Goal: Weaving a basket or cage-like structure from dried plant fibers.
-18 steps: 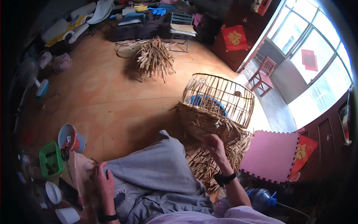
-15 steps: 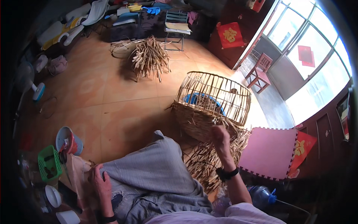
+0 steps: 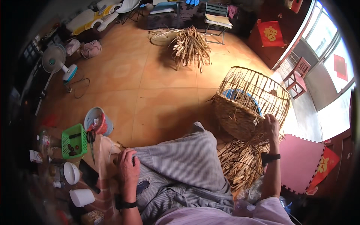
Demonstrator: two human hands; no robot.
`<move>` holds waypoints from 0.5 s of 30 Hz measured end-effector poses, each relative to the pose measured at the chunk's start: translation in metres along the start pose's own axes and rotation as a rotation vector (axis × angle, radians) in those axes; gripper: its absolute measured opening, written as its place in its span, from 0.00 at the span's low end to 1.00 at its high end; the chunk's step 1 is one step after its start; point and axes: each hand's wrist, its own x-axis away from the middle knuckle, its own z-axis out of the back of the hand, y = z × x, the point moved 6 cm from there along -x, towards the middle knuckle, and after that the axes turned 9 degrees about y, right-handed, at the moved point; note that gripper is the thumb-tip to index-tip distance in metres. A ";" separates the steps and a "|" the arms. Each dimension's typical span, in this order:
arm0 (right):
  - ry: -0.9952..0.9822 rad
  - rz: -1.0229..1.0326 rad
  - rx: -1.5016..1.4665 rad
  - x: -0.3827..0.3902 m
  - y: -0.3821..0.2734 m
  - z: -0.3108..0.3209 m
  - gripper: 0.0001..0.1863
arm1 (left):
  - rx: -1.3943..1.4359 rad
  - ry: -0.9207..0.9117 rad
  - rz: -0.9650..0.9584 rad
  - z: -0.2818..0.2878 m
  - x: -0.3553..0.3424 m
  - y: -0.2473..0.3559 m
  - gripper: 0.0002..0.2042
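A round basket [image 3: 240,119] stands tilted to my right, its lower wall thickly woven from straw and its upper part bare upright ribs. Against the right side of its woven wall is my right hand [image 3: 272,125], the fingers closed; whatever they pinch is too small to see. A blue round thing [image 3: 258,107] and some loose straw show inside the basket. Below it lies a heap of dry straw strips [image 3: 240,165]. My left hand [image 3: 128,165] rests at the edge of a grey striped cloth [image 3: 180,161] over my lap, fingers loosely bent and holding nothing.
Left of me are a green plastic basket [image 3: 74,140], black scissors [image 3: 91,142], a white bowl [image 3: 71,172], a white cup [image 3: 81,197] and a bin [image 3: 98,119]. A straw bundle [image 3: 191,48] stands ahead, a fan [image 3: 56,62] far left, a pink mat [image 3: 300,161] right.
The whole view has swung left, so things sit farther right in it. My right hand has moved right along the basket's wall. My left hand stays beside the cloth.
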 end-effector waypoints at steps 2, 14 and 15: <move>0.082 0.195 0.273 -0.007 -0.011 0.003 0.22 | -0.003 -0.002 -0.004 0.002 0.000 0.002 0.11; -0.147 -0.024 -0.051 -0.009 0.008 -0.022 0.17 | 0.058 0.034 -0.018 -0.003 -0.003 0.001 0.10; -0.110 -0.025 -0.038 -0.008 0.008 -0.020 0.17 | 0.064 0.037 -0.020 -0.004 -0.004 0.002 0.10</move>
